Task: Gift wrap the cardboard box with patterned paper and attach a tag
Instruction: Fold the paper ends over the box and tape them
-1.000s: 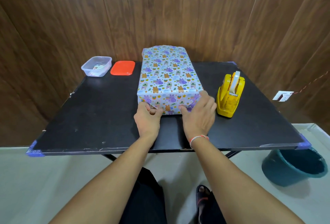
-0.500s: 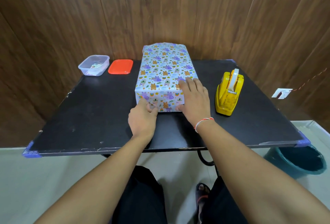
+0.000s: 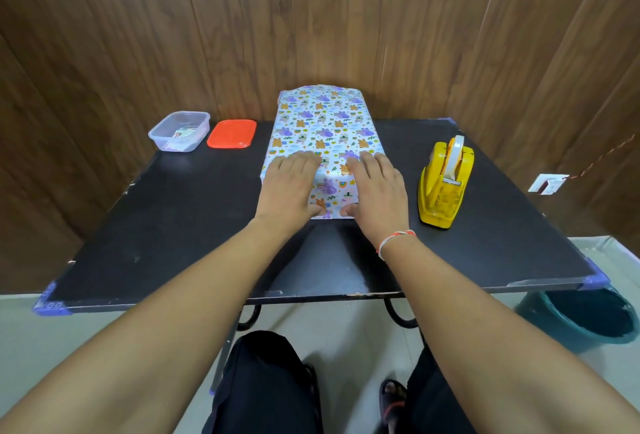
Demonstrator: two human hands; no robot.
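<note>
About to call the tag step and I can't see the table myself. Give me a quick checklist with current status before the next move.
1. Patterned paper covers the box on every side in view: ok.
2. Near end flap taped down: cannot tell, no tape is visible.
3. Left hand and right hand press flat on the box's near end, fingers straight: ok.
4. Yellow tape dispenser stands right of the box, tape roll loaded: ok.
5. Tag ready: cannot tell; the clear plastic container, its red lid off beside it, holds small items.

Animal-print pale box (image 3: 323, 125), yellow tape dispenser (image 3: 445, 184), orange lid (image 3: 231, 133)
</note>
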